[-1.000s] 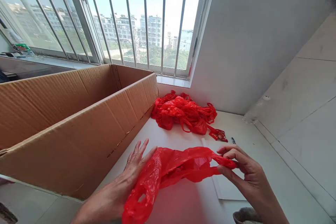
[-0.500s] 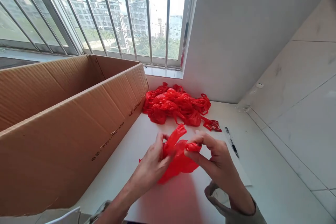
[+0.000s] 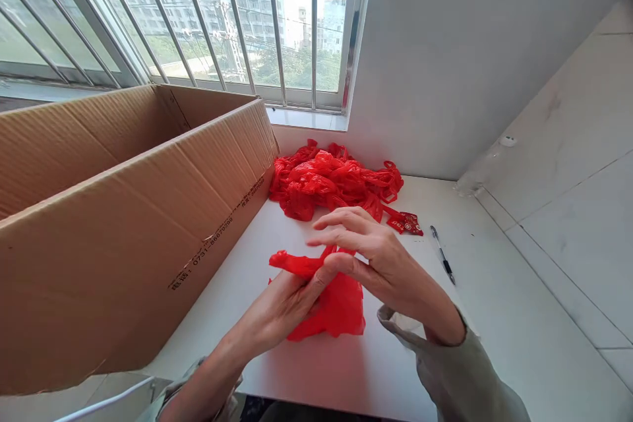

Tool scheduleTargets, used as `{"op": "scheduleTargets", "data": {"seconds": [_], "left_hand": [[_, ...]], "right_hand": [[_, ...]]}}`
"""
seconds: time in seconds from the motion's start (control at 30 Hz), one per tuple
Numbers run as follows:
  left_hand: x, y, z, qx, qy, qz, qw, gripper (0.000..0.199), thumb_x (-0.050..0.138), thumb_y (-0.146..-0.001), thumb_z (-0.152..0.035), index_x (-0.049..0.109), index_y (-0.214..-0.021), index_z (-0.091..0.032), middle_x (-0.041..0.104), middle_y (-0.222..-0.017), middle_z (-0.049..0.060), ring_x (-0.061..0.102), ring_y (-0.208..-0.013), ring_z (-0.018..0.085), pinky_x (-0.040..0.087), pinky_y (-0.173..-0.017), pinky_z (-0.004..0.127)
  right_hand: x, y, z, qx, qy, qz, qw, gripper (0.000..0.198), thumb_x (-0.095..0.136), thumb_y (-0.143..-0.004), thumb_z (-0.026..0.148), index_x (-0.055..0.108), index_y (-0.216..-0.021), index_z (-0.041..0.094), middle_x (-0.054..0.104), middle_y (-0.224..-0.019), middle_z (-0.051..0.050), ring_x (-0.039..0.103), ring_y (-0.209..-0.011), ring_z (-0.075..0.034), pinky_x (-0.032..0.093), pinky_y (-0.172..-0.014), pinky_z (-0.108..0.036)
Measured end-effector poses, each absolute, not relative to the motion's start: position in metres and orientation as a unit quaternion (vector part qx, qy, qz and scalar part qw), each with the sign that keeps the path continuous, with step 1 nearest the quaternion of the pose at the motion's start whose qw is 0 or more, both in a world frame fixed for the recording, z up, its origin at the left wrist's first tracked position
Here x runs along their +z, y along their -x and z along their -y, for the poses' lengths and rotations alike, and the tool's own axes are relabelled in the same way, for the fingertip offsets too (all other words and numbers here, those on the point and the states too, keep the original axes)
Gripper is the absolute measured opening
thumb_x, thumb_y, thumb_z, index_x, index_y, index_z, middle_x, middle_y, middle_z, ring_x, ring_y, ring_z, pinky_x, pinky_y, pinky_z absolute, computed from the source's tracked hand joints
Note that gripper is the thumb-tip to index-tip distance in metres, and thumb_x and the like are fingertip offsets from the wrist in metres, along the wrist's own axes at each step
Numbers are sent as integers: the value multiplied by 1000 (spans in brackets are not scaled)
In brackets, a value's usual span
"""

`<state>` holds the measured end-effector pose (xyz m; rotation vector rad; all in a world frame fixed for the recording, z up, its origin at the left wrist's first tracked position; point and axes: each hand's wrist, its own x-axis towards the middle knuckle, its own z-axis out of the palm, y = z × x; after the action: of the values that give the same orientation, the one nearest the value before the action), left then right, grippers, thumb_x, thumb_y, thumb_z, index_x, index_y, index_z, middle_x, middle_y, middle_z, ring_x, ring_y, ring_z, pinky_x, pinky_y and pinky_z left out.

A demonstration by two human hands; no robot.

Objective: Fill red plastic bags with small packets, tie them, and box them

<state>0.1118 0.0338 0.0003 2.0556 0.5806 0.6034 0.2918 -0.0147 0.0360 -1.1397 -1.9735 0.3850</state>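
A crumpled red plastic bag (image 3: 341, 306) hangs just over the white tabletop, gripped by my left hand (image 3: 284, 310). One twisted end of it sticks out to the left across the back of that hand. My right hand (image 3: 380, 260) is just above and to the right, its fingers stretched out and apart over the bag. Its thumb meets the left thumb beside a thin red strand. The left fingers are mostly hidden by the bag. Behind both hands lies a heap of red plastic bags (image 3: 331, 178).
A large open cardboard box (image 3: 198, 211) takes up the left side. On the right of the table (image 3: 499, 277) lie a pen (image 3: 443, 255) and a small red packet (image 3: 409, 223). A barred window (image 3: 291, 33) and white walls stand behind.
My right hand has moved left over the left hand, and its fingers have let go of the bunched bag and straightened. A twisted end of the bag now points left.
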Motion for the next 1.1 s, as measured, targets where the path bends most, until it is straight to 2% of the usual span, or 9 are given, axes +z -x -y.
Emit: {"op": "scheduleTargets", "data": {"seconds": [0.07, 0.17, 0.3, 0.47, 0.6, 0.73, 0.83, 0.93, 1.1], "left_hand": [[1, -116, -32, 200, -765, -268, 551, 47, 33, -99, -47, 34, -60, -22, 32, -47, -6, 32, -41, 10, 30, -39, 23], [-1, -122, -32, 129, -623, -292, 714, 51, 38, -96, -56, 38, -61, -20, 36, -46, -5, 41, -42, 10, 32, -42, 22], [-6, -126, -39, 106, -485, -267, 826, 53, 46, -91, -61, 54, -68, -14, 57, -62, 3, 52, -51, 11, 42, -50, 21], [-4, -117, -46, 115, -457, -203, 858, 21, 70, -84, -34, 58, -89, -17, 59, -82, 0, 55, -69, 11, 44, -62, 19], [1, -109, -44, 112, -613, -156, 766, 15, 66, -84, -26, 55, -86, -16, 58, -80, 0, 53, -69, 11, 41, -60, 20], [7, -105, -34, 90, -804, -131, 573, 8, 50, -85, -14, 49, -79, -18, 51, -66, -3, 50, -61, 12, 35, -56, 22], [5, -102, -25, 169, -916, -189, 310, 16, 42, -80, -4, 46, -76, -19, 52, -66, -3, 42, -55, 11, 26, -50, 24], [-5, -101, -21, 277, -927, -218, 127, 22, 36, -89, -5, 48, -76, -19, 61, -78, 1, 49, -59, 12, 26, -50, 24], [-31, -103, -21, 350, -911, -205, 74, 31, 32, -96, -8, 50, -72, -17, 65, -98, 6, 56, -67, 10, 36, -54, 20]], "right_hand": [[22, -305, 16, 199, 514, 730, 405, 20, 55, -93, 31, 67, -108, 25, 67, -106, -3, 61, -93, -16, 50, -80, -29], [8, -311, 20, 281, 555, 645, 444, 14, 58, -90, 28, 69, -92, 19, 66, -76, 0, 58, -63, -11, 49, -58, -23], [10, -289, 36, 232, 569, 571, 544, 4, 64, -84, 22, 66, -86, 20, 66, -78, 1, 61, -65, -11, 52, -62, -23], [15, -267, 65, 187, 480, 768, 380, 11, 57, -89, 16, 63, -81, 21, 66, -85, -2, 61, -78, -15, 50, -71, -26], [1, -280, 65, 223, 470, 718, 462, 5, 61, -88, 26, 64, -87, 22, 67, -88, -3, 62, -85, -16, 50, -79, -28], [-18, -284, 45, 294, 481, 661, 495, 37, 54, -92, 42, 55, -124, 23, 65, -110, -6, 61, -102, -18, 48, -91, -31], [-33, -275, 35, 382, 447, 660, 467, 45, 46, -95, 48, 52, -130, 21, 67, -91, -3, 63, -84, -15, 49, -79, -27], [-48, -265, 33, 394, 479, 611, 492, 43, 36, -98, 48, 57, -124, 21, 63, -77, 0, 57, -67, -13, 46, -63, -24], [-64, -262, 31, 468, 436, 590, 492, 39, 43, -96, 44, 54, -125, 21, 65, -91, -2, 61, -82, -14, 50, -71, -24]]}}
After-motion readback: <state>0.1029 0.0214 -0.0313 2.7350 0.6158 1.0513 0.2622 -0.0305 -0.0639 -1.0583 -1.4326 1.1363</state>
